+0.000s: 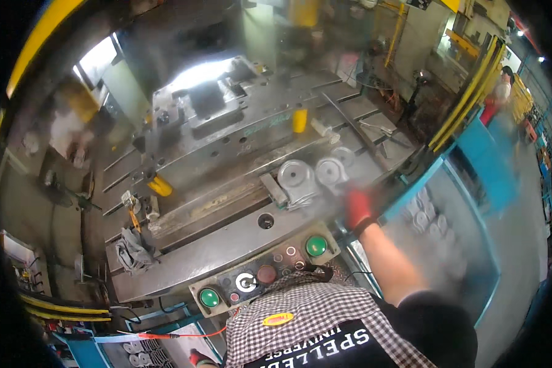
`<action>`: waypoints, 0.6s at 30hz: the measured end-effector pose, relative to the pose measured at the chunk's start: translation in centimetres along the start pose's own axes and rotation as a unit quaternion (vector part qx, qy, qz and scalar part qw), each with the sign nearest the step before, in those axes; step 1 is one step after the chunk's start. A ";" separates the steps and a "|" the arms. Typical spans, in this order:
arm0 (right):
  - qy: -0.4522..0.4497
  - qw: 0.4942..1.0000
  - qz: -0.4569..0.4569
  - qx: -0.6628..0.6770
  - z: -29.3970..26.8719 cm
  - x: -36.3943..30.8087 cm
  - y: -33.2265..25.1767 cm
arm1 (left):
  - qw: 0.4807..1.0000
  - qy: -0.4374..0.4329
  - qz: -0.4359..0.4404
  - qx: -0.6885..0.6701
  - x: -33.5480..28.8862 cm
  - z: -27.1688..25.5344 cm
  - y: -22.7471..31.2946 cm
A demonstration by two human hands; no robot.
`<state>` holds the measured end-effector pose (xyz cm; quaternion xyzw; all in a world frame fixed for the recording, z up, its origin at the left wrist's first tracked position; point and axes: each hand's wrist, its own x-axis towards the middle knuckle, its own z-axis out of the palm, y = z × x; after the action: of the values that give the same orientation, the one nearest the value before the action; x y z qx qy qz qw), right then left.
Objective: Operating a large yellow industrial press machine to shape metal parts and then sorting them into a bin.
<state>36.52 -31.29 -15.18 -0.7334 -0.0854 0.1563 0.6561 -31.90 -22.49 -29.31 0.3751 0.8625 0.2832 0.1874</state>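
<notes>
My right hand, in a red glove, is stretched out to the right edge of the press bed and is blurred by motion. It is just right of three round stamped metal parts lying side by side on the bed; whether it grips anything is unclear. Only a sliver of my left hand, also in a red glove, shows at the bottom edge, low beside the machine near a stack of round parts. What its fingers are doing is hidden.
A grey die block with yellow posts sits on the slotted press bed. A control panel with two green buttons and a red one faces me. A blue bin of round parts stands at the right. Another person stands far right.
</notes>
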 end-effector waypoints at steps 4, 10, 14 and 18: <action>-0.051 0.955 -0.081 -0.281 -0.4 -0.3 -0.7 | 0.985 -0.160 -0.040 -0.043 -4.8 0.6 0.1; -0.125 0.938 -0.135 -0.293 -1.8 -1.0 0.5 | 0.951 -0.291 -0.095 -0.039 -9.8 0.7 1.4; -0.108 0.925 -0.130 -0.339 -1.8 -1.9 -1.5 | 0.939 -0.325 -0.102 -0.039 -11.0 0.2 1.6; -0.085 0.974 -0.161 -0.134 -2.6 -0.9 1.1 | 0.931 -0.346 -0.103 -0.045 -11.8 -0.9 1.7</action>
<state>36.47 -34.11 -15.97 -0.7755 -0.2779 0.0979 0.5583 -23.79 -30.74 -26.22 0.3500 0.7645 0.1536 0.5191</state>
